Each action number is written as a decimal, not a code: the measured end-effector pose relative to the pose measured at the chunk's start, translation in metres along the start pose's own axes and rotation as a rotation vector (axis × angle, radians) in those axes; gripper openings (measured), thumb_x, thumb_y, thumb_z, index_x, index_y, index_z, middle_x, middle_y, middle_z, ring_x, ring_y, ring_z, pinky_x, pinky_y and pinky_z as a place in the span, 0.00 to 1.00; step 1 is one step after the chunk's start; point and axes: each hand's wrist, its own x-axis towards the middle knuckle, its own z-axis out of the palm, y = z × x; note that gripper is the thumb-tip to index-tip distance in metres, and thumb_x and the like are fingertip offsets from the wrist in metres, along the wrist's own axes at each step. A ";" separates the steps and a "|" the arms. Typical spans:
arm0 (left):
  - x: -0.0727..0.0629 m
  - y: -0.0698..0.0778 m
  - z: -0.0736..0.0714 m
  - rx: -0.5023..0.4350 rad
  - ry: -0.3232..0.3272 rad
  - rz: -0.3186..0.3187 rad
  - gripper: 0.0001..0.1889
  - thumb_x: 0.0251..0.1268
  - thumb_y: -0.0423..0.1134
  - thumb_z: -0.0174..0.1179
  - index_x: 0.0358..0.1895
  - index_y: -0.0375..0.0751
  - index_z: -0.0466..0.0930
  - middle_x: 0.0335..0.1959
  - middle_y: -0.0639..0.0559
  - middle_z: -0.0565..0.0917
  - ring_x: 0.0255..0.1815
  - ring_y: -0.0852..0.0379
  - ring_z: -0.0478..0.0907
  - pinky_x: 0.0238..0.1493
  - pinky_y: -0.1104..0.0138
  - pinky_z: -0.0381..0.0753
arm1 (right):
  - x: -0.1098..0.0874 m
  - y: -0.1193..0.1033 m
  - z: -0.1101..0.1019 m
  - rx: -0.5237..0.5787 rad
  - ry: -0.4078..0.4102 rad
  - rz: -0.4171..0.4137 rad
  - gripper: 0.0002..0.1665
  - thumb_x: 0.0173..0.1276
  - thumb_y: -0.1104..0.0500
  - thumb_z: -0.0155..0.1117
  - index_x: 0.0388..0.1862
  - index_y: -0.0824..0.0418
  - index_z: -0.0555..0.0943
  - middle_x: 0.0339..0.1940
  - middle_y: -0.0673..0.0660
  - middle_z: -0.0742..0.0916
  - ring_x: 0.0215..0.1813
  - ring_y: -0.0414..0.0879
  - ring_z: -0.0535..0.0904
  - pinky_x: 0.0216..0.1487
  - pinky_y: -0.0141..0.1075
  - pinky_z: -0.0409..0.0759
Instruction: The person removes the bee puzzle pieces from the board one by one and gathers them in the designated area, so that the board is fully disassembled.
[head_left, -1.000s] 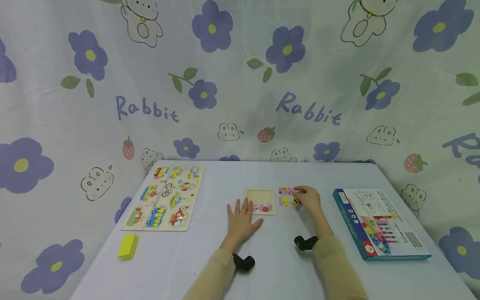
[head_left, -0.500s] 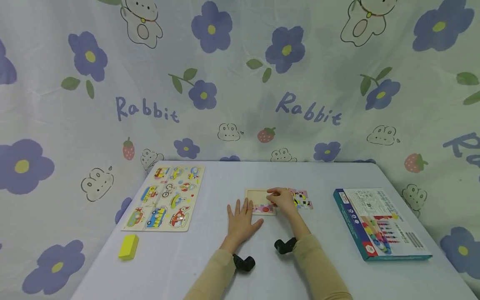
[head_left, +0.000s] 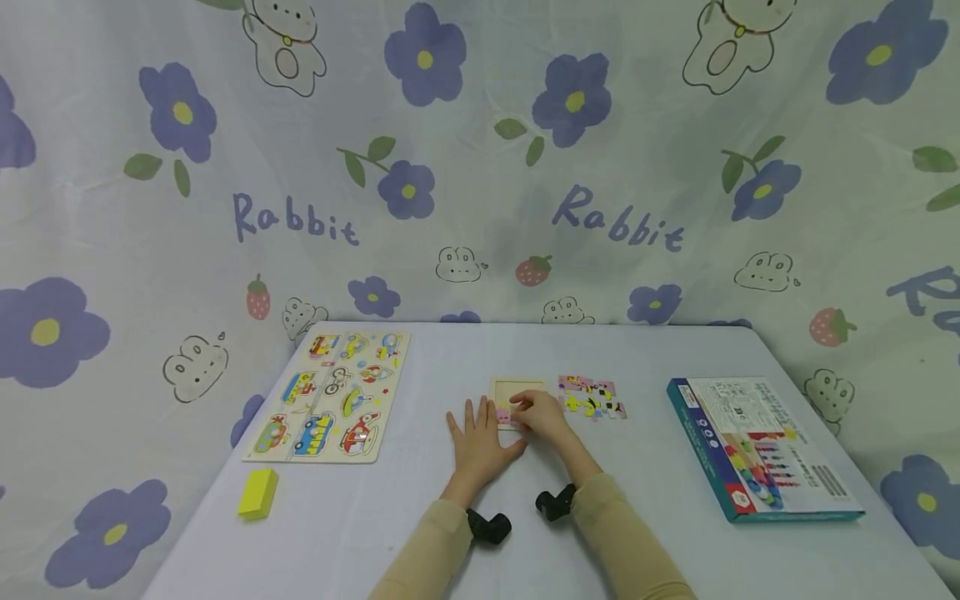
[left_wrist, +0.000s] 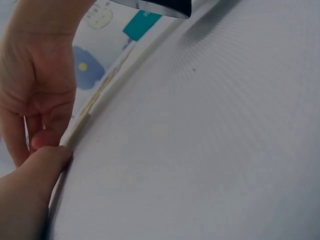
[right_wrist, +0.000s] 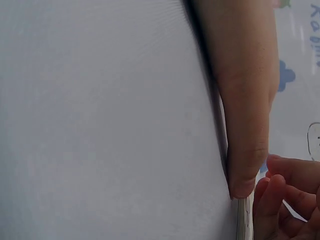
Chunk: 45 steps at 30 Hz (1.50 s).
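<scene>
A small wooden puzzle tray (head_left: 517, 385) lies mid-table, with pink puzzle pieces along its near side. My left hand (head_left: 478, 450) lies flat with fingers spread, its fingertips at the tray's left side. In the left wrist view the left thumb (left_wrist: 42, 172) touches the tray's near edge. My right hand (head_left: 546, 419) is over the tray, its thumb and fingers curled together in a pinch around a small jigsaw piece that they mostly hide. The right wrist view shows the right hand's fingertips (right_wrist: 287, 187) close above the tray edge (right_wrist: 242, 217). Loose jigsaw pieces (head_left: 592, 398) lie right of the tray.
A vehicle picture board (head_left: 337, 398) lies at the left, with a yellow block (head_left: 258, 494) nearer the front. A flat boxed set (head_left: 761, 446) rests at the right. Behind the white table (head_left: 420, 358) hangs a flowered cloth (head_left: 480, 167).
From the loose pieces, my right hand has moved left over the tray and then farther down toward its near part, uncovering those pieces. The left hand has barely shifted.
</scene>
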 end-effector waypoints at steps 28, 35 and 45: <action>-0.001 -0.001 -0.001 0.005 0.015 0.011 0.52 0.51 0.74 0.47 0.68 0.34 0.58 0.71 0.43 0.59 0.72 0.38 0.49 0.63 0.36 0.38 | -0.003 -0.009 0.010 -0.290 0.015 -0.084 0.15 0.51 0.64 0.69 0.39 0.65 0.81 0.25 0.53 0.75 0.27 0.43 0.68 0.27 0.33 0.65; -0.001 0.000 -0.003 0.003 0.021 0.015 0.52 0.51 0.74 0.47 0.68 0.33 0.59 0.70 0.43 0.59 0.71 0.38 0.49 0.63 0.36 0.39 | -0.002 -0.007 0.009 -0.272 0.022 -0.074 0.15 0.51 0.63 0.71 0.38 0.63 0.79 0.27 0.53 0.77 0.28 0.43 0.70 0.28 0.33 0.66; -0.001 0.000 0.003 -0.039 0.095 0.034 0.52 0.53 0.76 0.42 0.66 0.31 0.62 0.68 0.40 0.63 0.70 0.36 0.52 0.63 0.37 0.37 | -0.003 -0.002 0.009 -0.085 0.055 -0.009 0.11 0.55 0.63 0.67 0.36 0.64 0.77 0.32 0.56 0.82 0.36 0.46 0.76 0.37 0.37 0.75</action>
